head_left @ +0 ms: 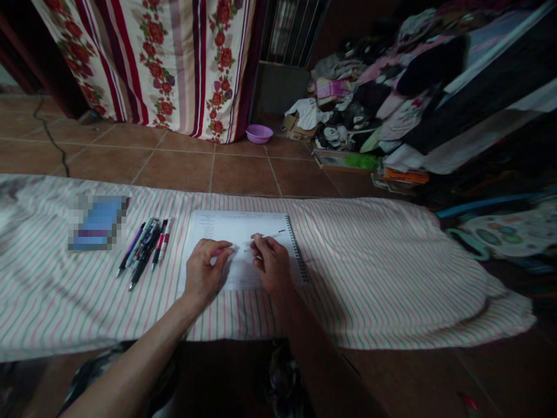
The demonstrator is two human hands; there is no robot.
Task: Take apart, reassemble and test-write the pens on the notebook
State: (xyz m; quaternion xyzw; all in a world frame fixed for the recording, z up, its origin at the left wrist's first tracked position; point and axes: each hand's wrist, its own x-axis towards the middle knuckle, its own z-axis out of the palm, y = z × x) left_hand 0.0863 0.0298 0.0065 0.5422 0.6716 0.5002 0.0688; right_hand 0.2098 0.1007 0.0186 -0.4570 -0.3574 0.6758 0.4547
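Note:
On the striped cloth lies a spiral notebook (248, 223), open at a white page, its wire binding along the right side. Above the page my right hand (272, 261) pinches a thin, pale pen refill (277, 234), whose dark end sticks out to the upper right. A short thin tip also shows left of those fingers. My left hand (204, 267) is closed in a pinch over the page's left half, holding a small whitish piece (235, 248) too blurred to name. The two hands are a short way apart.
Several pens (145, 247) lie left of the notebook, beside a blurred-out phone-like object (99, 223). The striped cloth (369, 261) covers a low surface. Beyond stand a floral curtain (183, 69), a purple basin (260, 134) and a clothes heap (369, 87).

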